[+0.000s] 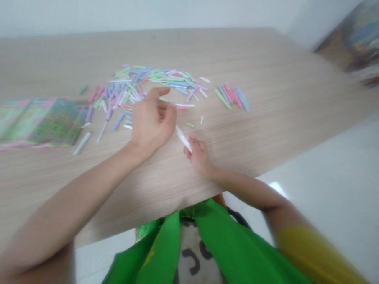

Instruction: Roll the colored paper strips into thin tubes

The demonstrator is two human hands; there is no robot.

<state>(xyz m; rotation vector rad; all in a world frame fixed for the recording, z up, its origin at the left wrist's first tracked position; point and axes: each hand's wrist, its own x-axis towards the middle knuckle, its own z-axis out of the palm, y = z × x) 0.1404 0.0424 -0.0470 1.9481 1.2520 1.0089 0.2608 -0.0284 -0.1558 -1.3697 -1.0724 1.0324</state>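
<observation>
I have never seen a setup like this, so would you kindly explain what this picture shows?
There is no machine here: these are a person's two bare hands, seen by a camera worn on the head, looking forward and down. The right hand holds a slim white stick; the left hand is near its far end, though blur hides whether they touch. On the wood-grained table lie a scattered pile of coloured sticks, a small group of sticks to its right, and patterned packages to its left.
</observation>
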